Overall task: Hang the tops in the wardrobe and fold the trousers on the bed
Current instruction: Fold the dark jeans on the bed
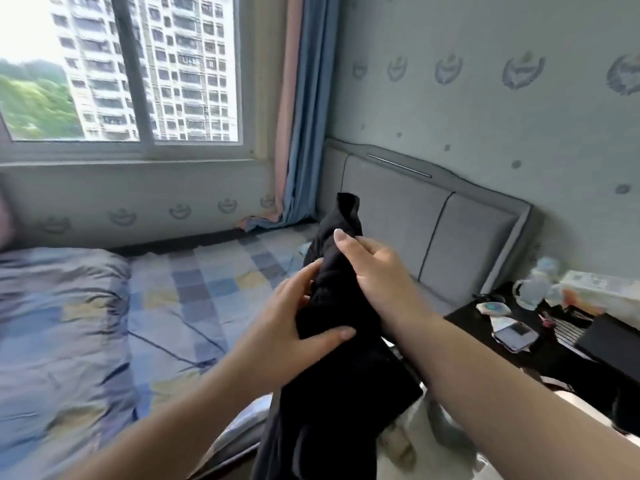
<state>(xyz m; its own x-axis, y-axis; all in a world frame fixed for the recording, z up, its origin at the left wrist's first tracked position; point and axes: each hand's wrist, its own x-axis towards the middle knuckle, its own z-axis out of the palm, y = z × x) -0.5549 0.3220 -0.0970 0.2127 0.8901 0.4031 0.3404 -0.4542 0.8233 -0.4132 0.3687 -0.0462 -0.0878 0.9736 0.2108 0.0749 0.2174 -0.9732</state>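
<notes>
Both hands gripped the bunched black fabric garment [332, 341] — left hand [294, 320] low, right hand [374, 268] near its top — held up above the checked quilted bed [194, 299], probably to find its shape.

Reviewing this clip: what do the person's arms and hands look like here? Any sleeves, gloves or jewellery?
Both forearms are bare as far as the frame shows, with no sleeves in view. The left hand and right hand wear no gloves, rings or watch. The fingers have fairly long, unpainted-looking nails.
</notes>
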